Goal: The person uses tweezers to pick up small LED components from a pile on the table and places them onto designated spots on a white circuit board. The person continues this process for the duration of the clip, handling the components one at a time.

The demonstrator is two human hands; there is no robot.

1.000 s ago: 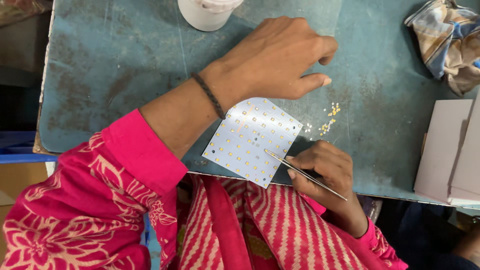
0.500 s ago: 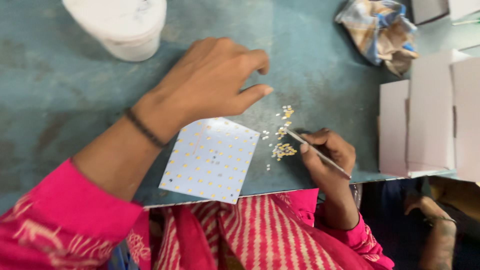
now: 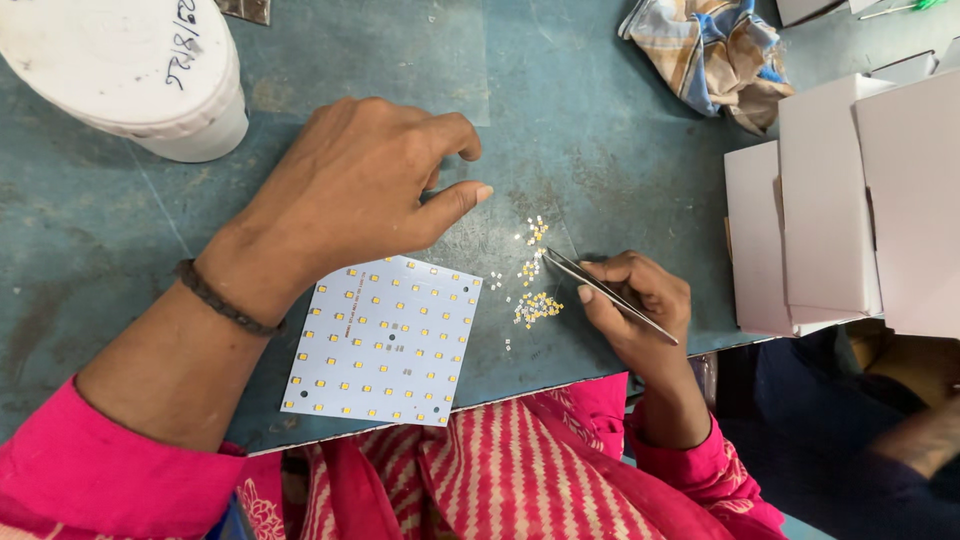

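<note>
Since the earlier frames the slim metal tweezers [image 3: 608, 294] have left the square white circuit board with rows of yellow chips [image 3: 385, 340]; their tips now sit at the scatter of tiny yellow and white chips [image 3: 534, 290] just right of the board. Right hand [image 3: 640, 305] pinches the tweezers closed-fisted; long axis runs upper-left to lower-right, tips pointing upper-left. Whether a chip sits between the tips is too small to tell. Left hand [image 3: 365, 190] rests loosely curled, holding nothing, on the worn teal desk [image 3: 600, 110], just above the board. Board lies flat at the desk's near edge. Round white plastic tub [image 3: 125, 75], far-left corner, lidded, contents hidden, cut off. Crumpled checked cloth [image 3: 705, 50] at far edge. Plain white cardboard boxes [image 3: 830, 200] at right edge, closed.
</note>
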